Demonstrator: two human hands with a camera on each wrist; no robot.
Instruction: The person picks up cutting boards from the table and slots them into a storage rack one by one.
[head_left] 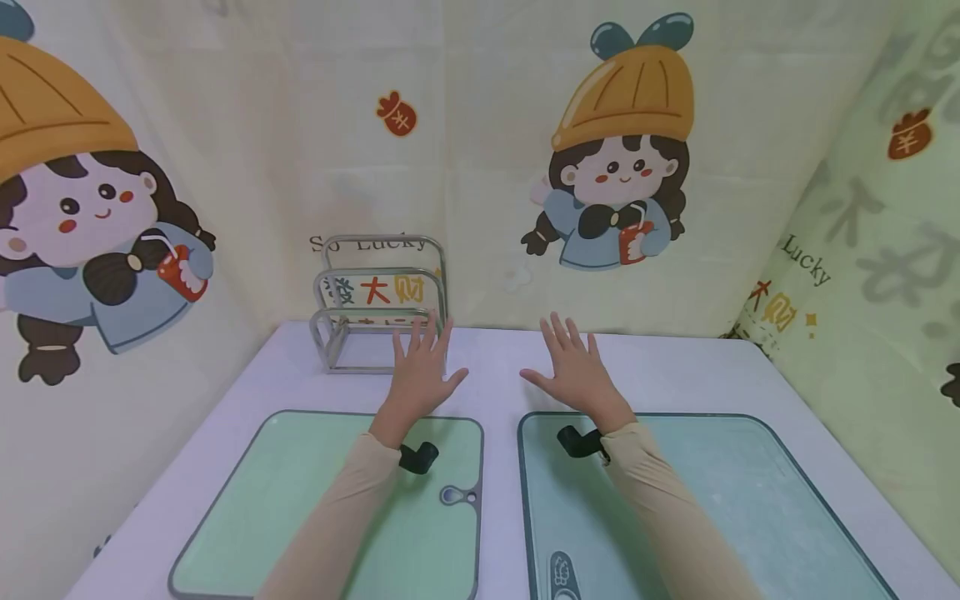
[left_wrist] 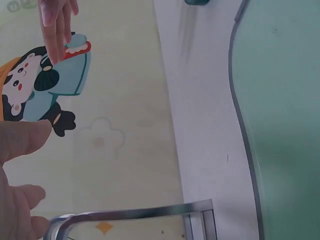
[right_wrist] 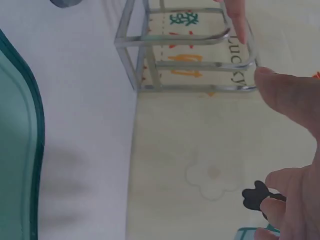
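Both hands are raised with fingers spread, and neither holds anything. In the head view the left hand appears in front of the silver metal rack at the back of the table; whether it touches the rack I cannot tell from there. Below that hand lies a light green cutting board with a grey rim. The right hand hovers past the far edge of a blue-green cutting board. In the right wrist view, the thumb of the right hand shows, with the rack farther off.
A white table carries both boards, with a strip of it between them. Behind it hangs a cream cloth with cartoon prints, and another patterned cloth borders the right side. Small black mounts sit at both wrists.
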